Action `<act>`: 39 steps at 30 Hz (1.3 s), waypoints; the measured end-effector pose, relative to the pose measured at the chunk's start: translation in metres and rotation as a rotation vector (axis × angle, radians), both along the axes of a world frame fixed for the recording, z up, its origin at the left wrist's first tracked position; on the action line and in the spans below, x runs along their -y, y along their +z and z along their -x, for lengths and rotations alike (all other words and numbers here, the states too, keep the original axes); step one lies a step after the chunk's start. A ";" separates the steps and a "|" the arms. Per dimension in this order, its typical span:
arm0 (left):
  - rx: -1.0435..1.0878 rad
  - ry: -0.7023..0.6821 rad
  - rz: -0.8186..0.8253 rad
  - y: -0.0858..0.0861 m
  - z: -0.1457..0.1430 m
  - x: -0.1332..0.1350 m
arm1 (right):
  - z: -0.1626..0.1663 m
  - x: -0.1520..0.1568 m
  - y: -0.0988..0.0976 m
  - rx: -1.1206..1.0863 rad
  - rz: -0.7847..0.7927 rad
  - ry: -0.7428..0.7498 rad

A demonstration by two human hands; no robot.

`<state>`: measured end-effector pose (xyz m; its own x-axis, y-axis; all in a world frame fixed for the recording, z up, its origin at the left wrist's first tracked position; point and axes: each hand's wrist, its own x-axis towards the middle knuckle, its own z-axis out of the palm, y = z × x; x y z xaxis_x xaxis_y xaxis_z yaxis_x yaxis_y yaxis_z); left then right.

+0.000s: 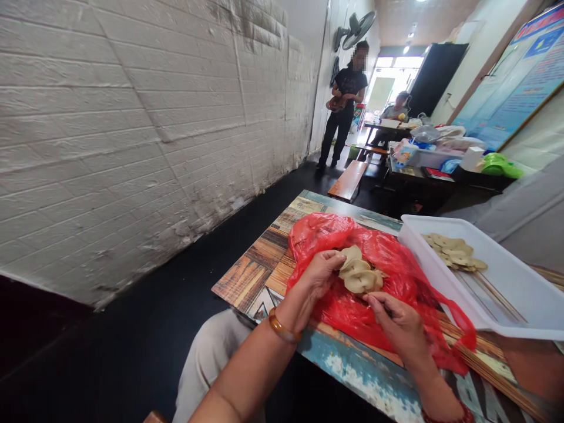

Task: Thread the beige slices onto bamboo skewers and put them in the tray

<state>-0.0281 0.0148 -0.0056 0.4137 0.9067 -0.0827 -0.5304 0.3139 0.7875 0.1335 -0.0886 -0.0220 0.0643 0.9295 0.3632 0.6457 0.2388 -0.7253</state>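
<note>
A red plastic bag (388, 258) lies spread on the patterned table (264, 264). On it sits a small pile of flat beige slices (359, 276). My left hand (319, 273) pinches the top slices of that pile at its left edge. My right hand (396, 320) is closed below the pile, fingertips at its near edge, apparently gripping a thin stick that I can barely make out. An amber bangle circles my left wrist.
A white plastic tray (511, 282) at the right holds skewered beige slices (456, 254). Loose bamboo skewers (497, 370) lie along the table's near right. A brick wall runs on the left. Far back a person (343, 106) stands, another sits at a cluttered table (423, 158), beside a bench (348, 179).
</note>
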 end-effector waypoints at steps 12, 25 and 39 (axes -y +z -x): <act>-0.028 0.033 -0.111 0.008 0.001 0.003 | 0.000 -0.001 -0.004 -0.249 0.197 0.005; -0.028 0.009 -0.035 0.003 0.001 0.000 | -0.001 -0.003 -0.006 -0.332 0.219 0.024; -0.040 0.007 -0.003 0.002 -0.002 0.001 | 0.005 -0.002 -0.003 -0.309 0.215 0.030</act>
